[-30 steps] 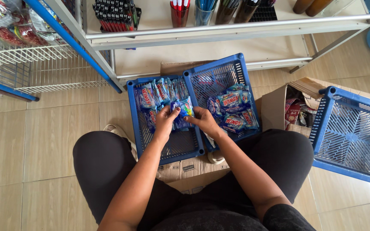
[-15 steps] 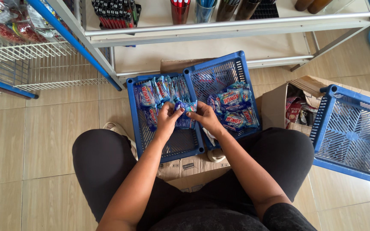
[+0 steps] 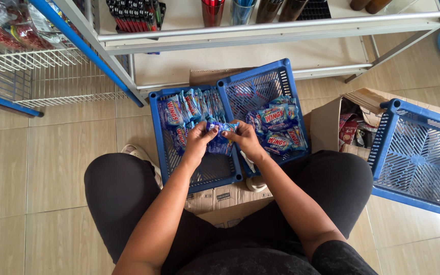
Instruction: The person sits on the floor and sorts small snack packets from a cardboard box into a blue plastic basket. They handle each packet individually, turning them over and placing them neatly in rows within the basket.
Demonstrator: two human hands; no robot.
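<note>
A small bundle of blue sachets [image 3: 219, 133] sits between the two hands, held over the seam where two blue plastic crates meet. The left hand [image 3: 198, 138] is curled shut on the bundle's left end, fingers over the top and thumb beneath; the right hand [image 3: 241, 138] pinches its right end with bent fingers. How many sachets make up the bundle cannot be told, since they overlap.

The left crate [image 3: 165, 153] holds one upright row of like sachets packed along its far end, too tightly to count; its near half shows bare lattice. The right crate [image 3: 290, 81] carries a loose heap of blue packets, roughly five or six showing, on its near side. Both crates rest on a flattened cardboard box [image 3: 220, 196] on the tiled floor [image 3: 52, 168], just before the person's knees. A third blue crate [image 3: 418, 153], tilted, stands well to the right, and between it and the pair is one open carton [image 3: 332, 119] with mixed packets inside. Behind them runs a white shelf [image 3: 260, 25] bearing cups and pens, and a wire rack [image 3: 36, 76] is at the left.

Against the picture half a second ago, the hands sit slightly nearer the person and the bundle is drawn a little clear of the upright row; crates and carton lie as they did.
</note>
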